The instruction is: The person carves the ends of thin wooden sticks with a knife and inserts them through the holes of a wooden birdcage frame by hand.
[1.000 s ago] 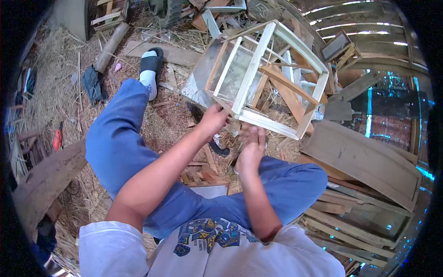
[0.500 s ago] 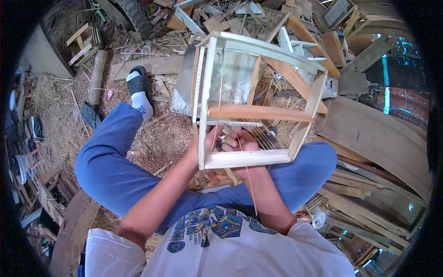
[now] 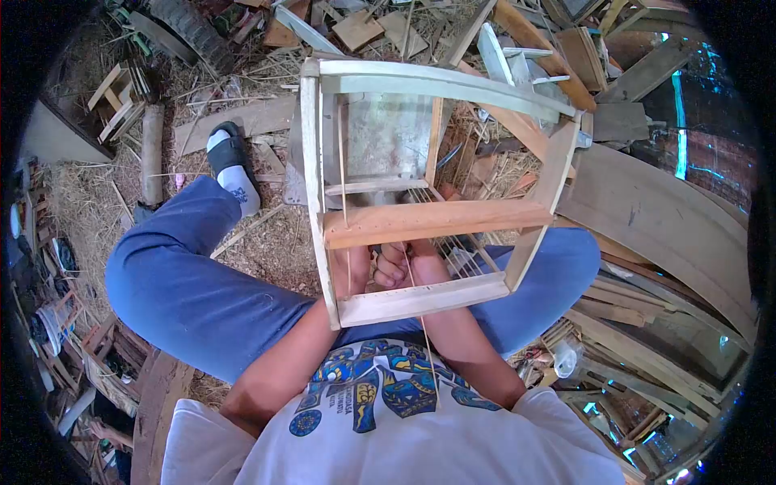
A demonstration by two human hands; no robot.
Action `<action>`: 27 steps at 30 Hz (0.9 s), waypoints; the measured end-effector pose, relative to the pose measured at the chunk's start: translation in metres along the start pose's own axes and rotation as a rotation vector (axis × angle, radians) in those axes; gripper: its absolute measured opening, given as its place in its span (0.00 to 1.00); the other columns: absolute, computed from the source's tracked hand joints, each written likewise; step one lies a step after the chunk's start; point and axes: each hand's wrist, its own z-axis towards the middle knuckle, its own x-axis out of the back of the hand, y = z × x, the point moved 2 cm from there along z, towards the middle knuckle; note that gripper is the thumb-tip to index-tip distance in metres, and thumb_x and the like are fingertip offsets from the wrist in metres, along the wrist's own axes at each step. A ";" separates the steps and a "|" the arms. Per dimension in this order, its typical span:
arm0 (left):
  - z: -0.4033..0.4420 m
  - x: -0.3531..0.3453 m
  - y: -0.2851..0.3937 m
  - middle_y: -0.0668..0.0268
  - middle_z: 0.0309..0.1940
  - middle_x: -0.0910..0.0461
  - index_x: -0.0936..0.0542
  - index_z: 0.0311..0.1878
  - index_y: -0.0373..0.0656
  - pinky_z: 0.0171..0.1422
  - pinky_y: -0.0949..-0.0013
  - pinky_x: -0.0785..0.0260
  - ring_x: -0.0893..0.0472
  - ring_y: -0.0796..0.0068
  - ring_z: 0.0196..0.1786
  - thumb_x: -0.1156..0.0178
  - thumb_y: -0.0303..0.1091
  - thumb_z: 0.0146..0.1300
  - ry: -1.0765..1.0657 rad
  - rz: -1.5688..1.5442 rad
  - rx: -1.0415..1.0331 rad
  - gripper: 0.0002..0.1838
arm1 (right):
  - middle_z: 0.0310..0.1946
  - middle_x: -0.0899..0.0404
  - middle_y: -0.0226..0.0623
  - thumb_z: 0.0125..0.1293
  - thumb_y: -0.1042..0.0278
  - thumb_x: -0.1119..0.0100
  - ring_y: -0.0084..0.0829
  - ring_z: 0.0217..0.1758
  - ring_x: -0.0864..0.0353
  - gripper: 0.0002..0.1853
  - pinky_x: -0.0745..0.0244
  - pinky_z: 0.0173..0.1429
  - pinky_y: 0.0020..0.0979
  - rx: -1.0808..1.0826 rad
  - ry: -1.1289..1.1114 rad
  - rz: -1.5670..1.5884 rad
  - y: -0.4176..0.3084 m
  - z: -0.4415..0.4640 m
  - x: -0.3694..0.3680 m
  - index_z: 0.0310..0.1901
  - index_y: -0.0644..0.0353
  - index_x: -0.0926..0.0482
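Observation:
A box-shaped wooden frame point(image 3: 420, 301) with pale rails stands over my lap, with a reddish-brown crossbar point(image 3: 440, 220) through its middle. Both of my hands are inside it, below the crossbar. My right hand point(image 3: 394, 267) has its fingers curled closed on a thin wooden stick point(image 3: 427, 343), which runs down past the front rail toward my shirt. Close beside it is my left hand point(image 3: 356, 263), its fingers mostly hidden behind the crossbar. Another thin stick point(image 3: 342, 162) stands along the frame's left side. Several thin slats point(image 3: 461, 255) line the right part of the frame.
Straw and wood scraps point(image 3: 360, 31) cover the ground ahead. A tyre point(image 3: 190, 32) lies at the upper left. Stacked planks point(image 3: 638, 364) and a wide curved board point(image 3: 655, 234) are on the right. A clear plastic cup point(image 3: 566, 358) sits beside my knee.
The frame has tilted and shifted slightly left and toward me. The crossbar sits lower in view and covers more of my hands. The stick's lower end has moved slightly left.

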 end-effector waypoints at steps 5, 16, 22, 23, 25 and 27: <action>-0.012 -0.005 0.007 0.69 0.24 0.23 0.17 0.42 0.41 0.25 0.65 0.37 0.28 0.78 0.25 0.54 0.51 0.79 -0.187 -0.245 0.462 0.24 | 0.17 0.42 0.21 0.75 0.40 0.39 0.23 0.19 0.40 0.24 0.41 0.26 0.29 -0.002 0.037 0.011 0.003 -0.001 -0.001 0.27 0.46 0.32; -0.006 0.012 -0.018 0.72 0.24 0.26 0.19 0.38 0.45 0.27 0.68 0.37 0.29 0.81 0.25 0.48 0.47 0.77 -0.006 -0.209 0.265 0.18 | 0.33 0.27 0.28 0.81 0.47 0.48 0.24 0.31 0.29 0.22 0.29 0.38 0.31 -0.001 -0.281 0.014 0.004 -0.012 0.035 0.59 0.58 0.24; -0.005 0.012 -0.026 0.74 0.24 0.27 0.20 0.36 0.47 0.29 0.70 0.36 0.29 0.83 0.26 0.44 0.45 0.77 0.031 -0.201 0.223 0.15 | 0.39 0.28 0.29 0.81 0.53 0.49 0.24 0.37 0.29 0.20 0.30 0.44 0.31 0.175 -0.078 -0.585 0.005 -0.058 0.014 0.63 0.59 0.27; -0.005 0.012 -0.028 0.74 0.24 0.27 0.21 0.36 0.47 0.29 0.70 0.36 0.29 0.83 0.26 0.44 0.45 0.76 0.034 -0.202 0.221 0.14 | 0.40 0.28 0.29 0.81 0.54 0.49 0.24 0.38 0.30 0.20 0.30 0.45 0.31 0.197 -0.060 -0.657 0.005 -0.064 0.010 0.63 0.60 0.28; -0.003 0.011 -0.032 0.75 0.25 0.27 0.21 0.35 0.48 0.29 0.71 0.36 0.29 0.84 0.26 0.42 0.44 0.76 0.038 -0.206 0.215 0.14 | 0.42 0.28 0.29 0.81 0.57 0.49 0.24 0.40 0.30 0.20 0.30 0.47 0.31 0.227 -0.024 -0.764 0.007 -0.072 0.006 0.65 0.60 0.29; -0.003 0.008 -0.031 0.75 0.25 0.28 0.21 0.35 0.48 0.30 0.71 0.36 0.29 0.84 0.26 0.41 0.43 0.76 0.044 -0.210 0.222 0.13 | 0.44 0.28 0.30 0.81 0.59 0.49 0.24 0.42 0.30 0.20 0.30 0.49 0.31 0.248 0.000 -0.830 0.008 -0.079 0.003 0.66 0.60 0.30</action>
